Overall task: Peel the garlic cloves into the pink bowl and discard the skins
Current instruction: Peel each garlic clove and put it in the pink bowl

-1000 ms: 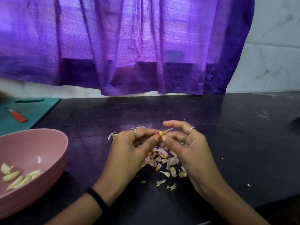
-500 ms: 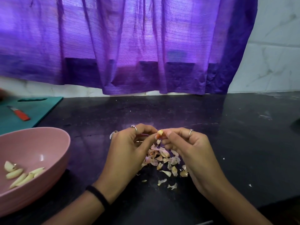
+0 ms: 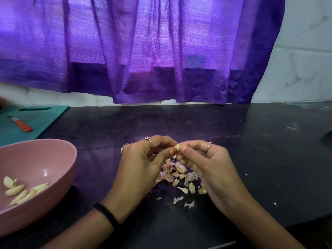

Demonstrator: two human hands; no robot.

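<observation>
A small garlic clove (image 3: 177,146) is pinched between the fingertips of my left hand (image 3: 142,166) and my right hand (image 3: 210,164), held a little above the dark counter. Only the clove's pale tip shows between the fingers. Directly beneath the hands lies a heap of garlic skins (image 3: 179,178), pinkish and papery. The pink bowl (image 3: 53,159) sits at the left edge, with several peeled cloves (image 3: 19,192) lying in its bottom.
A teal cutting board (image 3: 45,119) lies at the back left with a red-handled knife (image 3: 21,124) on it. The black counter (image 3: 251,141) stretches to the right. A purple curtain (image 3: 143,51) hangs behind. Stray skin flecks dot the counter on the right.
The skin strip sticking up from the clove a second ago is gone. My right fingers have curled in closer around the clove. Both hands stay over the skin heap.
</observation>
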